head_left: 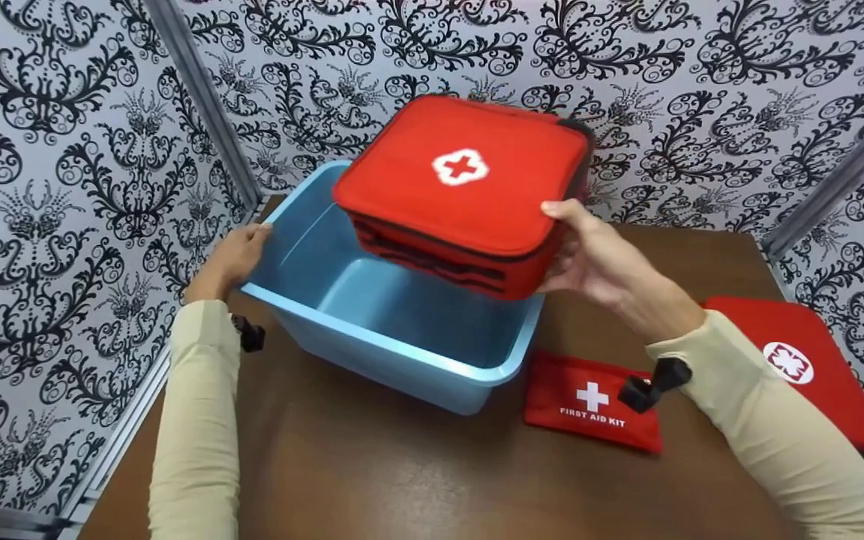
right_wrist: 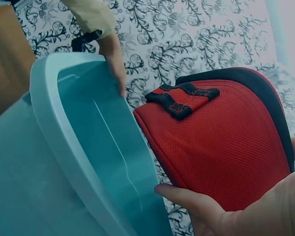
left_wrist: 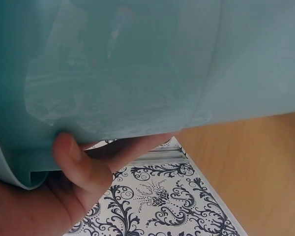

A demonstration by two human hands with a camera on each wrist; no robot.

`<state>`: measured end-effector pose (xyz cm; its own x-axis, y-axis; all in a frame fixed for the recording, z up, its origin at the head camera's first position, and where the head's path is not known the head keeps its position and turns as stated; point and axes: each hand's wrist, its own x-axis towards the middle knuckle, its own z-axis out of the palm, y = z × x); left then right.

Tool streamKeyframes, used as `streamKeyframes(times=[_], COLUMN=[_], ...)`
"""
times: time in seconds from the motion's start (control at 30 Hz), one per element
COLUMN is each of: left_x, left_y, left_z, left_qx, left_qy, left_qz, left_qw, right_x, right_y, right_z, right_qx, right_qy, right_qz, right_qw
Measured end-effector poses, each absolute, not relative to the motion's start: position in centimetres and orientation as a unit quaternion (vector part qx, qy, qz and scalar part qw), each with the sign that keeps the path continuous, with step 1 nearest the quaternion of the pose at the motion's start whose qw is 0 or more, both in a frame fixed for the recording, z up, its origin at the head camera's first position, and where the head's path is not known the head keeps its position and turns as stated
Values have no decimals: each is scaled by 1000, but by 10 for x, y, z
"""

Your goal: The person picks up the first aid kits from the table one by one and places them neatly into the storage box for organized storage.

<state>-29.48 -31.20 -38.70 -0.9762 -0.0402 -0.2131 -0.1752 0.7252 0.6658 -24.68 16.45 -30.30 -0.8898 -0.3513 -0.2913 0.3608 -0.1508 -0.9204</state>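
A red first aid bag (head_left: 409, 169) with a white-bordered cross on its lid is held tilted above the light blue plastic tub (head_left: 379, 337). My right hand (head_left: 603, 259) grips the bag at its right side, thumb on the lid's edge and fingers below. The right wrist view shows the bag's textured side (right_wrist: 226, 137) and a black-trimmed handle (right_wrist: 182, 98). At the tub's left rim, my left hand (head_left: 235, 259) holds on; from the left wrist, its thumb (left_wrist: 73, 157) lies against the outer wall. The tub's visible interior holds nothing.
A flat red pouch (head_left: 589, 401) marked FIRST AID KIT lies on the brown table (head_left: 402, 480), right of the tub. Farther right, partly behind my right sleeve, is another red case (head_left: 837, 382) with a round white emblem. Patterned wall panels (head_left: 664, 135) border the table.
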Motion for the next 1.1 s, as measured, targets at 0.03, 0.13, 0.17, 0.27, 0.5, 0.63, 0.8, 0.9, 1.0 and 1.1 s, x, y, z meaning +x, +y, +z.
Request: streamKeyframes(times=[0.03, 0.13, 0.17, 0.27, 0.5, 0.63, 0.8, 0.9, 1.0, 1.1], left_x=[-295, -296, -296, -297, -296, -296, -298, -299, -300, -300], left_y=[-312, -312, -312, -313, -313, -313, -314, -315, -316, -317], left_z=[-387, -388, -388, -389, -389, -389, -387, -387, -387, -388], left_qx=[-58, -56, -56, -57, -57, -51, -43, -37, -36, -34], left_qy=[924, 926, 927, 928, 923, 925, 932, 936, 937, 939], left_qz=[366, 363, 362, 359, 369, 364, 346, 337, 333, 328], left_qw=[91, 85, 83, 82, 89, 94, 102, 99, 99, 99], right_x=[-247, -248, -248, -249, -251, -252, -253, -254, -256, -258], right_y=[161, 150, 146, 137, 118, 107, 96, 89, 83, 76], right_z=[-304, -305, -306, -307, -309, -309, -310, -312, -313, -315], right_qx=[7, 13, 15, 22, 23, 31, 41, 36, 32, 33], right_qy=[606, 605, 607, 611, 627, 642, 657, 670, 686, 696], right_qz=[-759, -758, -756, -751, -732, -718, -700, -685, -667, -654], right_qw=[238, 243, 244, 248, 266, 269, 278, 283, 288, 296])
